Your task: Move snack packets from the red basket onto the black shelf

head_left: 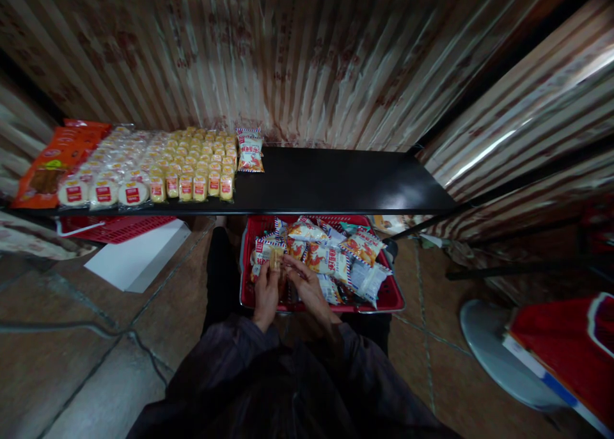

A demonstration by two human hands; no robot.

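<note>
Small yellow packet (277, 258), quantity 1: clear-wrapped, print unreadable from where I stand; located above the left part of a red plastic basket (394, 295). Left hand (266, 293): pinching the packet at its lower end. Right hand (307, 287): fingertips curled against the packet's right edge — I cannot tell whether they grip.

Basket contents: heaped printed snack bags (327, 260), white and orange, lying at mixed angles.

Black shelf (345, 180), above and beyond the basket, stocked from the left: orange bags (52, 160); round white wrapped cakes (103, 192), 3 in the front row; yellow wrapped cakes (192, 164), 6 in the front row; then at least 2 upright snack bags. Right portion bare.

Floor, left: a 2nd red basket (119, 229) beside a white panel (137, 256). Right: a grey stool (494, 356). Backdrop — striped curtain (311, 55).
</note>
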